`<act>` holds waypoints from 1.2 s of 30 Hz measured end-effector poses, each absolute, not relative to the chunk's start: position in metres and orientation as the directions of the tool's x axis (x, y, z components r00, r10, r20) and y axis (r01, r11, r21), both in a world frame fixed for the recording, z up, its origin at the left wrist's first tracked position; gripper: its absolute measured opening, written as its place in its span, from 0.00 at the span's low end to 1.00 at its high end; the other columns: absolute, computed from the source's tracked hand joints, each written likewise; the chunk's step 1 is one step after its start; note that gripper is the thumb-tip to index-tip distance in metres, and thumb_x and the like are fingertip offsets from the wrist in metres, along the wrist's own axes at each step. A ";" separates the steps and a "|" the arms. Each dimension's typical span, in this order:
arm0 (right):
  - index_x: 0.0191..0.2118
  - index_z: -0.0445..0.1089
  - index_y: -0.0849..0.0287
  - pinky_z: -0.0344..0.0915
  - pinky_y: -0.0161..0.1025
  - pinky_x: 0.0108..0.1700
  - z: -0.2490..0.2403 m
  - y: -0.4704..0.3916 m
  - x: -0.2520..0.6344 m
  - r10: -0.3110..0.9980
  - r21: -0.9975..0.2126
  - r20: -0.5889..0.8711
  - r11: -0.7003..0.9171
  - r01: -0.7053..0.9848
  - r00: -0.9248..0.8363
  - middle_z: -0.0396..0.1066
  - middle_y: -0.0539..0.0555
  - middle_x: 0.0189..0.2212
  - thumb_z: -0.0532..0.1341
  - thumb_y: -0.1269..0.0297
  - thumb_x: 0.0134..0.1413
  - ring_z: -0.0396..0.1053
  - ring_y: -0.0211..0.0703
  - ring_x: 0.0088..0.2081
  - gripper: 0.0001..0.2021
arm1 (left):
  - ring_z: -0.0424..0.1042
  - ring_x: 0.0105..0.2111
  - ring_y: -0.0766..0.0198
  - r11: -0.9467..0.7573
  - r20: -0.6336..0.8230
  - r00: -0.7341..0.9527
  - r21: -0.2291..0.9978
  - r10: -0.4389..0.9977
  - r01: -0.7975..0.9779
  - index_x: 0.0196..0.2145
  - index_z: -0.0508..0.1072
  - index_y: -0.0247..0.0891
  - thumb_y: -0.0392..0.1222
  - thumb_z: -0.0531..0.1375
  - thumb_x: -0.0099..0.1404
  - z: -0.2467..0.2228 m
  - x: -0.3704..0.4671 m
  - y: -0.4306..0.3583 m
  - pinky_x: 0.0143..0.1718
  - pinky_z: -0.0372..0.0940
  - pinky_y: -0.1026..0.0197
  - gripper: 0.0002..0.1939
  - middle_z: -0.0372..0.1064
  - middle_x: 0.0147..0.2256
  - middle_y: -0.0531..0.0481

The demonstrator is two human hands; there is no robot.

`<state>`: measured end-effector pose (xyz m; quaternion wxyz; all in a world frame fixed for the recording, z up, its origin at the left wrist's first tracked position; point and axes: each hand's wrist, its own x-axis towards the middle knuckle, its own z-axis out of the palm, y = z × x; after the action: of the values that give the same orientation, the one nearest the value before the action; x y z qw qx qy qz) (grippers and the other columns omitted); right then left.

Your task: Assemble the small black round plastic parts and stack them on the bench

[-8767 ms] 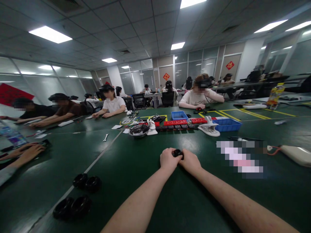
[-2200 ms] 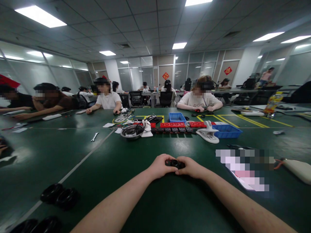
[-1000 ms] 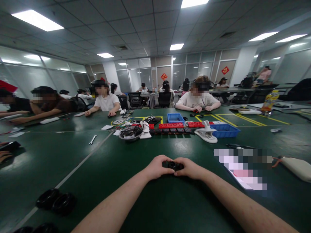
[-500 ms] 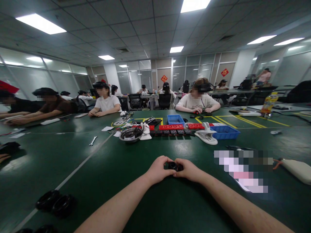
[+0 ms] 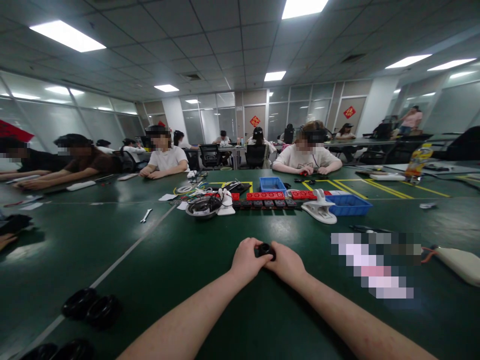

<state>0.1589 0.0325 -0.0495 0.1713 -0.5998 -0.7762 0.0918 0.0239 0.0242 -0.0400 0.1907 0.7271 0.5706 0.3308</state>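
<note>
Over the middle of the green table (image 5: 180, 280), my left hand (image 5: 247, 259) and my right hand (image 5: 287, 262) meet around a small black round part (image 5: 265, 250) with a hole in its top. My left thumb and fingers curl round its near and left sides. The fingers of my right hand close on its right side, partly hidden behind it. At the lower left lie black rings, thick and glossy: one ring (image 5: 79, 303) touches another ring (image 5: 103, 311), and more sit at the bottom edge.
A wrench (image 5: 146, 215) lies at left. Ahead are a metal bowl of cables (image 5: 202, 207), red and black power strips (image 5: 265, 195), a white clamp stand (image 5: 320, 207) and a blue tray (image 5: 348, 205). At right are a blurred-out object (image 5: 369, 265) and a white pouch (image 5: 461, 265). Co-workers sit opposite.
My hands have drawn closer together around the black part. A second dark piece seen at my right fingers is now hidden or joined to it; I cannot tell which. The view shifted slightly.
</note>
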 end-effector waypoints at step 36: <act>0.36 0.66 0.62 0.57 0.32 0.28 -0.033 0.042 0.185 0.757 -0.799 -0.075 0.344 0.494 -0.649 0.65 0.48 0.26 0.61 0.69 0.37 0.61 0.36 0.27 0.14 | 0.64 0.37 0.62 -0.491 0.214 0.497 0.689 0.841 0.533 0.37 0.70 0.39 0.45 0.62 0.48 -0.020 0.006 0.023 0.38 0.58 0.62 0.17 0.66 0.35 0.50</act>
<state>0.1850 0.0417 -0.0334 0.1565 -0.3887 -0.8046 0.4208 0.0061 0.0227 -0.0201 0.2804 0.8186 0.4196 0.2743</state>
